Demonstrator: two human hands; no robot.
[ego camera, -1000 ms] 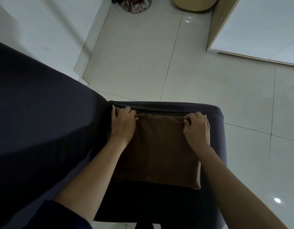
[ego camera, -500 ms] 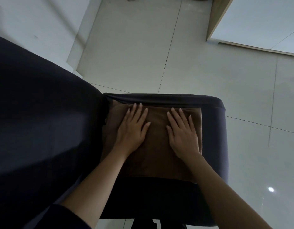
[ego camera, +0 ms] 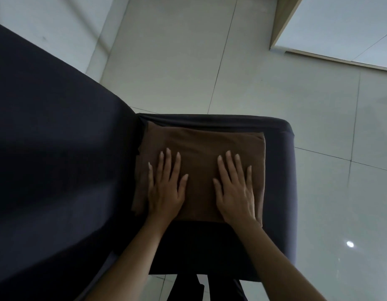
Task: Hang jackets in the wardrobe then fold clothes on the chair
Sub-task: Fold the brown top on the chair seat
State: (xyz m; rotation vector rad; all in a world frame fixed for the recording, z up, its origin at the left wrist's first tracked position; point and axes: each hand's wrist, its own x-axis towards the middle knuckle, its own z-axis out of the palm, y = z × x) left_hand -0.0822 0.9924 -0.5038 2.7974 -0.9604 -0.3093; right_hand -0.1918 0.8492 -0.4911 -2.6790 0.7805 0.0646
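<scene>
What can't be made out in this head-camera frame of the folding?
All in the dim head view:
1. Brown folded garment: its type. The folds hide its shape, and the left hand and right hand, flat on it, cover its near half.
2. Chair base: mostly hidden under the seat and cut by the bottom edge.
3. Pale cabinet: cut off by the top and right edges.

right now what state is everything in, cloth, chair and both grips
cloth: folded into a flat rectangle, lying on the chair seat
chair: dark cover on, seat bears the cloth
left grip: flat, fingers straight, pressing on the cloth's left half
right grip: flat, fingers straight, pressing on the cloth's right half
</scene>
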